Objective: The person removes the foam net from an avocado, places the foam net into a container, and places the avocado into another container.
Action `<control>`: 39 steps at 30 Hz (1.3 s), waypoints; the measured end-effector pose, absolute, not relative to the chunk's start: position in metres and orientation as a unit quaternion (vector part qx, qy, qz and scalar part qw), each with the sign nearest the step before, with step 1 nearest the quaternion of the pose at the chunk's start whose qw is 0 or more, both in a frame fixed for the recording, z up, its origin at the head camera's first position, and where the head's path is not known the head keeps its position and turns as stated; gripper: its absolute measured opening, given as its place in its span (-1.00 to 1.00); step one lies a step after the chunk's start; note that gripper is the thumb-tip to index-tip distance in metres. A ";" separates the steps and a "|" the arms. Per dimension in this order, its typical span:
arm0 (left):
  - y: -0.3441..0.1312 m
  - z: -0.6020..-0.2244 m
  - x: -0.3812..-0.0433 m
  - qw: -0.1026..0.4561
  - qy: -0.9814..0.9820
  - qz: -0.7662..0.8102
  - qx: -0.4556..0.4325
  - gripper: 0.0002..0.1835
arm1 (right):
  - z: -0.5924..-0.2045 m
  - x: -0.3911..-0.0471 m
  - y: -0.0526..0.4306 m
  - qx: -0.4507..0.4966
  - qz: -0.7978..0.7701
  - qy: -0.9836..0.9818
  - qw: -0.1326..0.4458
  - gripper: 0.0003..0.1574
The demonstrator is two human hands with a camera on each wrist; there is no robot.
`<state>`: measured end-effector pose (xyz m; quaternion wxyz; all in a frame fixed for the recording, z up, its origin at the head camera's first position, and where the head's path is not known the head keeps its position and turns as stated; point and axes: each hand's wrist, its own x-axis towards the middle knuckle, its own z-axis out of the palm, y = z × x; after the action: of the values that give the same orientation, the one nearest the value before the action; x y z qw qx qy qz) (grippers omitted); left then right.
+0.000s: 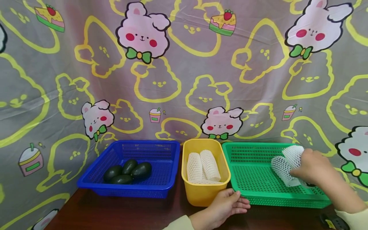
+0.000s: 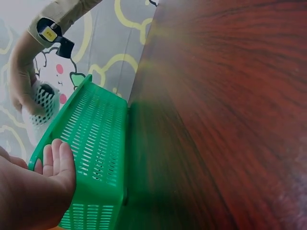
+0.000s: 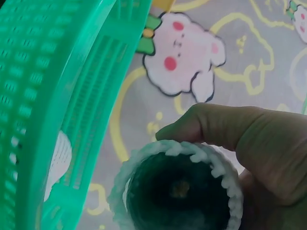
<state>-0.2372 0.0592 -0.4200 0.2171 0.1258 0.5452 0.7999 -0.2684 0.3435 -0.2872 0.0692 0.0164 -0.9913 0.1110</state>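
Over the right side of the green basket [image 1: 258, 200], my right hand [image 1: 314, 167] grips an avocado sleeved in a white foam net [image 1: 294, 156]. The right wrist view shows the dark end of the avocado [image 3: 180, 191] inside the net's open end, with the thumb along its side. Another white foam net [image 1: 281, 167] lies in the green basket, just below that hand; its contents cannot be made out. My left hand [image 1: 222, 206], fingers extended and relaxed, rests against the basket's front left corner, beside the yellow bin [image 1: 201, 196].
Several white foam nets [image 1: 210, 164] stand in the yellow bin, between the two baskets. At the left, a blue basket [image 1: 132, 191] holds several dark green avocados [image 1: 141, 170]. A patterned cloth [image 1: 184, 80] hangs behind the brown table [image 1: 120, 214].
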 end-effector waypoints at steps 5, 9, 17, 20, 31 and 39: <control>0.057 -0.421 -0.236 0.213 0.547 0.799 0.129 -0.79 | -0.287 -0.263 0.325 0.048 0.135 -0.983 0.112 -0.02; 0.055 -0.422 -0.236 0.216 0.550 0.796 0.133 -0.78 | -0.289 -0.259 0.310 0.068 0.160 -0.976 0.131 0.09; 0.051 -0.423 -0.235 0.217 0.560 0.788 0.135 -0.72 | -0.288 -0.245 0.279 0.096 0.203 -0.967 0.121 0.20; 0.048 -0.423 -0.234 0.218 0.563 0.785 0.138 -0.70 | -0.289 -0.240 0.268 0.110 0.203 -0.963 0.135 0.18; 0.036 -0.418 -0.230 0.227 0.566 0.777 0.156 -0.67 | -0.297 -0.225 0.234 0.150 0.207 -0.953 0.162 0.15; 0.016 -0.415 -0.229 0.215 0.582 0.765 0.173 -0.68 | -0.305 -0.212 0.213 0.178 0.209 -0.945 0.175 0.08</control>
<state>-0.2285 0.0157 -0.4146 0.2153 0.1730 0.5824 0.7645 -0.2117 0.2134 -0.3048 0.1751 0.1782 -0.9455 0.2090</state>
